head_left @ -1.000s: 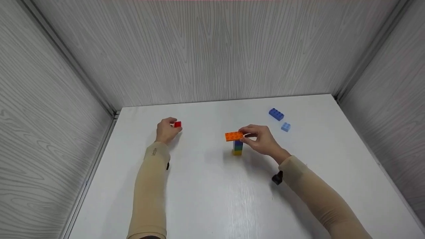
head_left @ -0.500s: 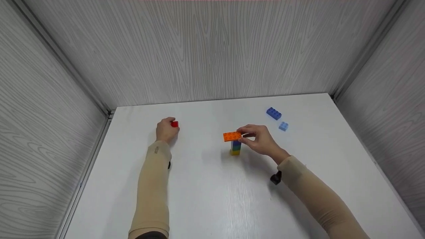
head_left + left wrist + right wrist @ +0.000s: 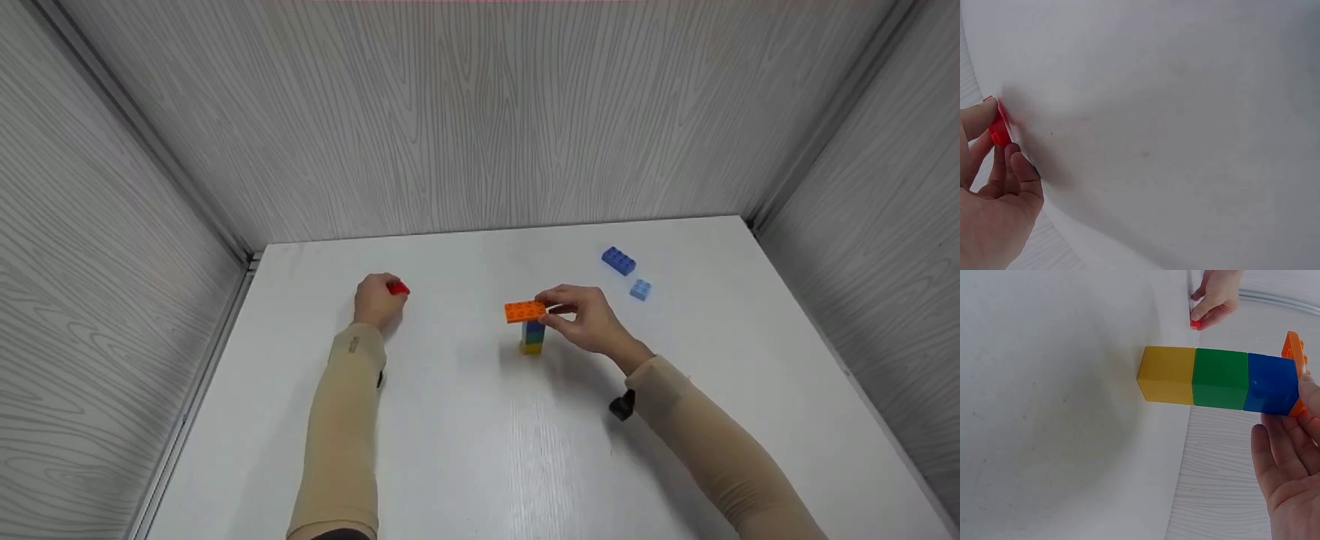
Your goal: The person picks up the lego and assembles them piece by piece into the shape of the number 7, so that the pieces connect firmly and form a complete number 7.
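My right hand (image 3: pixel 589 319) pinches the right end of a thin orange building brick (image 3: pixel 524 311). That orange piece lies across the top of a stack: a blue brick (image 3: pixel 1271 384), a green brick (image 3: pixel 1220 378) and a yellow brick (image 3: pixel 1168 375) at the bottom. It overhangs the stack to the left. Farther left, my left hand (image 3: pixel 378 301) holds a red brick (image 3: pixel 398 288) between thumb and fingers, close to the table. The left wrist view shows the red brick (image 3: pixel 999 126) tilted, partly covered by the fingers.
At the back right lie a dark blue brick (image 3: pixel 619 260) and a smaller light blue brick (image 3: pixel 640 289). The white table (image 3: pixel 450 420) meets grey wood-grain panels (image 3: pixel 465 112) at the back and on both sides.
The red brick has turned and tipped in my left hand, its shape in the head view going from square to slanted. My right hand stays at the orange brick on the stack.
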